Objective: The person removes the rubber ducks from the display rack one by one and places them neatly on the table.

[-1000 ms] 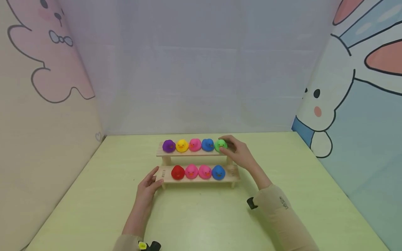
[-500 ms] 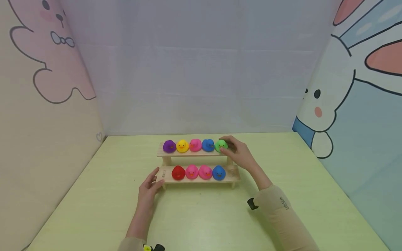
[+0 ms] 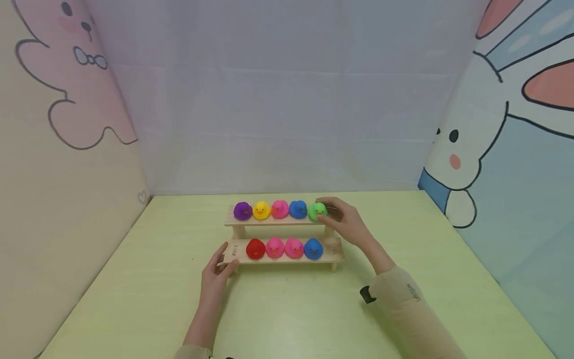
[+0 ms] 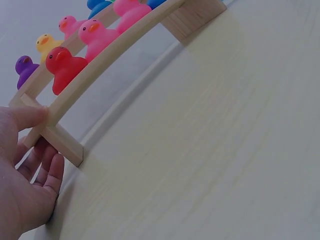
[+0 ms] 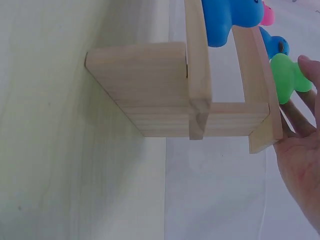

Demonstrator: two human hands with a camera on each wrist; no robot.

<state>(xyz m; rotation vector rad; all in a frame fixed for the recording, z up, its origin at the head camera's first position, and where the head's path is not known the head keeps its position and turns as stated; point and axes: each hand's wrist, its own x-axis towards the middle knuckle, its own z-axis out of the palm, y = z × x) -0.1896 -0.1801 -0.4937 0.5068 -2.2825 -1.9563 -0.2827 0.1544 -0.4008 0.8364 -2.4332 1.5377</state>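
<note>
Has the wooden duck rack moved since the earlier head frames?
No, not visibly: in the head view the rack keeps its place against the back corners of the table; both shift slightly together in the picture.

Wooden rack (image 3: 334, 248) of ducks (image 3: 275, 248) on pale-green table (image 3: 287, 309)

Two-tier stand (image 3: 239, 232): on table (image 3: 287, 319), before back wall (image 3: 287, 124). Upper tier (image 3: 269, 223): behind lower tier; bears five ducks (image 3: 280, 209) in a row. Lower tier (image 3: 333, 248): in front; bears four ducks (image 3: 275, 248), side by side. Left hand (image 3: 216, 274): at lower tier's left end, touching it. Right hand (image 3: 349, 223): at upper tier's right end, the rightmost duck (image 3: 318, 212) between thumb and fingers. Side walls: left (image 3: 67, 199) and right (image 3: 529, 214) of table.
</note>
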